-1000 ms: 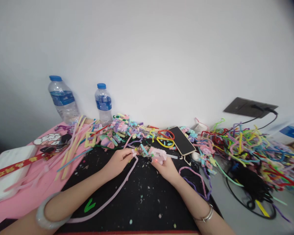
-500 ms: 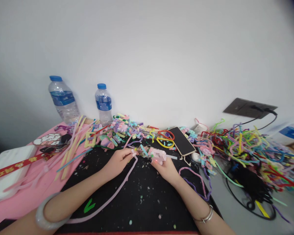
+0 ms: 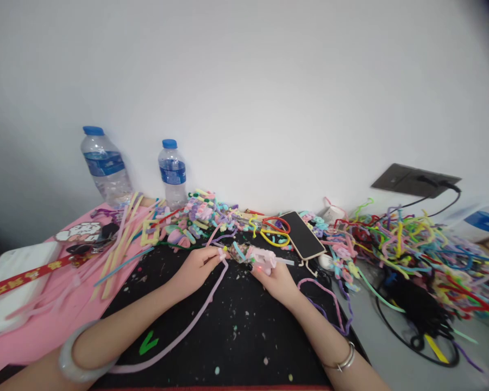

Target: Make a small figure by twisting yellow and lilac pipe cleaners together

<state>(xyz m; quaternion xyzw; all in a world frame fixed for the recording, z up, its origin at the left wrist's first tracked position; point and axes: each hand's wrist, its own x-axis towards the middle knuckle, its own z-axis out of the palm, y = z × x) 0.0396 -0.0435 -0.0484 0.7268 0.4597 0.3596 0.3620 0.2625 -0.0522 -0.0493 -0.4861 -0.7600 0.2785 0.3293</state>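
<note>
Head view: the left hand [image 3: 195, 267] pinches the end of a long pink pipe cleaner [image 3: 189, 323], which trails back under its wrist. Just right of it, the right hand [image 3: 277, 279] is closed around a pink glue gun [image 3: 263, 256], whose nozzle points between the two hands.

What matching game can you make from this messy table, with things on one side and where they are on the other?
Things:
1. pink glue gun
2. long pink pipe cleaner
3. phone
4. leftmost water bottle

Places:
A. standing upright by the wall
B. held in the right hand
C. lying flat at the far edge of the black mat
D. pinched at one end by the left hand

Pairs: 1-B, 2-D, 3-C, 4-A
</note>
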